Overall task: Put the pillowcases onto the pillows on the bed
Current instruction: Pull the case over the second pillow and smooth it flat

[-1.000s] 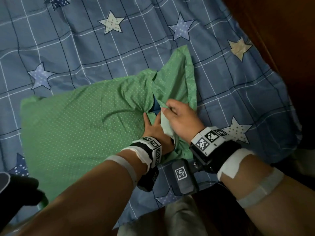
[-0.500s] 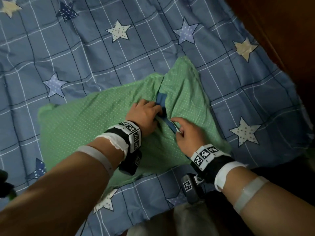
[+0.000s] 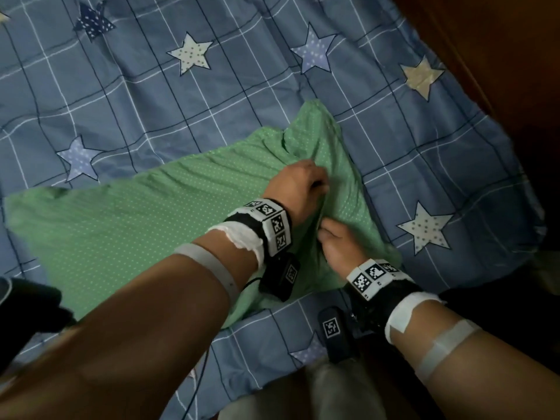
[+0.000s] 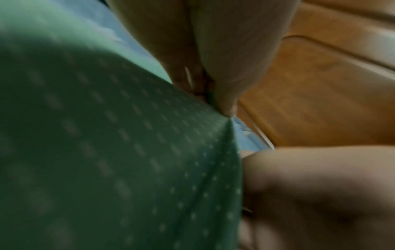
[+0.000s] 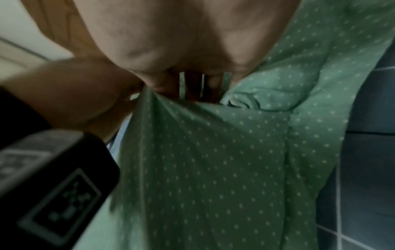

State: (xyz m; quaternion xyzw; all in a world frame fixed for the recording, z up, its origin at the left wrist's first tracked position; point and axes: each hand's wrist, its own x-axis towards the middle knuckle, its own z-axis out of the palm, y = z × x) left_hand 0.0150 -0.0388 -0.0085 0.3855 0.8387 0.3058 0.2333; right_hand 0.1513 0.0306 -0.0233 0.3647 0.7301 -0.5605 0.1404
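Observation:
A green pillowcase with small white dots (image 3: pixel 127 225) lies across the blue checked bedsheet (image 3: pixel 212 95), filled out by the pillow inside it. Its open end is at the right, near the bed's edge. My left hand (image 3: pixel 298 184) has its fingers curled into the fabric at that end. My right hand (image 3: pixel 335 242) pinches the cloth just below and to the right of the left one. In the right wrist view the pillowcase (image 5: pixel 209 152) is bunched where the right fingertips (image 5: pixel 192 84) pinch it. The left wrist view, blurred, shows the pillowcase (image 4: pixel 107 152) pulled taut. The pillow itself is hidden.
The sheet carries star patches (image 3: pixel 191 53). Dark wooden furniture (image 3: pixel 500 47) stands close along the right side of the bed. The bed's near edge runs by my legs (image 3: pixel 333 398) at the bottom. A dark object (image 3: pixel 27 304) sits at the lower left.
The blue strip of pillow seen in the opening earlier is now covered by green fabric. My left hand moved right over the opening, and both hands have closed together on the cloth.

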